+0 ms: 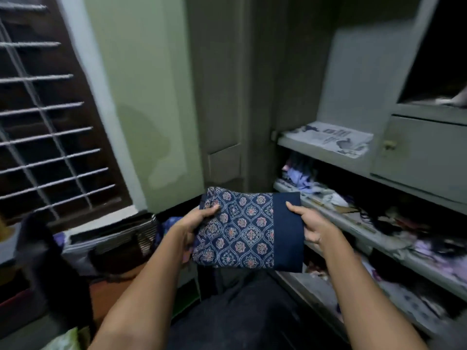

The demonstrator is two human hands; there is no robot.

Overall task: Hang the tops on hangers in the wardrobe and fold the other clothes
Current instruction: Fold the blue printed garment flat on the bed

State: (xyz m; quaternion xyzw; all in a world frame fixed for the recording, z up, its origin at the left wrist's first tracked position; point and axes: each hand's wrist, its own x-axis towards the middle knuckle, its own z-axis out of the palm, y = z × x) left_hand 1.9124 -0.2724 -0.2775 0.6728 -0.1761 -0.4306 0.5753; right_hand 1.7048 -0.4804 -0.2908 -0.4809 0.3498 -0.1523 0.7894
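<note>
A folded navy garment [249, 229] with a pale floral print and a plain dark band on its right side is held flat in front of me. My left hand [193, 227] grips its left edge, thumb on top. My right hand [309, 227] grips the right edge by the plain band, thumb on top. The open wardrobe [353, 97] stands to the right. Its top shelf [326, 145] is lined with newspaper. The lower shelves [374, 236] hold several rumpled clothes. No hangers are in view.
A barred window [48, 117] fills the left. Below it sit a striped bag or basket [118, 243] and a dark cloth [48, 269]. A shut drawer with a brass knob [389, 145] is on the wardrobe's right. The wardrobe door [219, 97] stands open behind the garment.
</note>
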